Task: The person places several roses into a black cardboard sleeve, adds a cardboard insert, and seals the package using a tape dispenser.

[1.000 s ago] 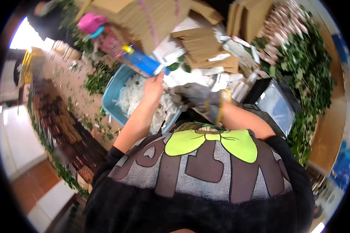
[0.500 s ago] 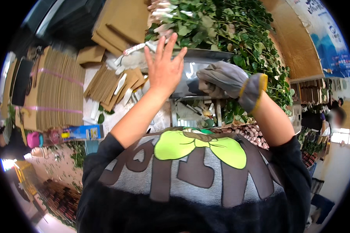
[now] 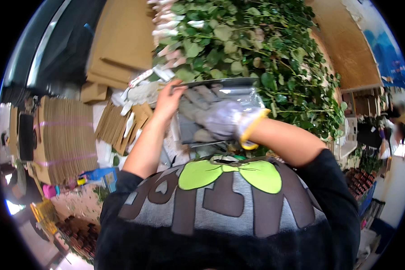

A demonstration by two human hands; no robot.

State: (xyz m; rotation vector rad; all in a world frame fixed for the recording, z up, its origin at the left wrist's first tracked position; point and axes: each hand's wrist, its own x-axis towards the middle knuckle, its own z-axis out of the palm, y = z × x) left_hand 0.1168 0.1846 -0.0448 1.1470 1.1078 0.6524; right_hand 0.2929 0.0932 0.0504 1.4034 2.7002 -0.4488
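Note:
In front of my chest lies a dark grey, glossy tray-like piece [image 3: 238, 90] with a raised far edge and clear, shiny film at its right. My bare left hand [image 3: 167, 102] grips its left edge, thumb and fingers closing at the far left corner. My right hand [image 3: 216, 118], in a grey glove with a yellow cuff, lies over the piece with fingers stretched toward the far left. The glove is blurred and hides much of the surface beneath it. Green leafy stems [image 3: 243, 40] lie heaped just beyond the piece and to its right.
Small cardboard pieces [image 3: 117, 123] and a crumpled whitish glove [image 3: 141, 93] lie left of my left hand. Farther left stands a strapped stack of flat cardboard [image 3: 67, 132]. Large cardboard sheets [image 3: 121, 38] are at the far left, and a cardboard panel [image 3: 346, 45] rises at right.
My left hand has gone from spread fingers to gripping the piece's left edge. My gloved right hand has moved left and opened out over it. The piece sits nearer and farther left.

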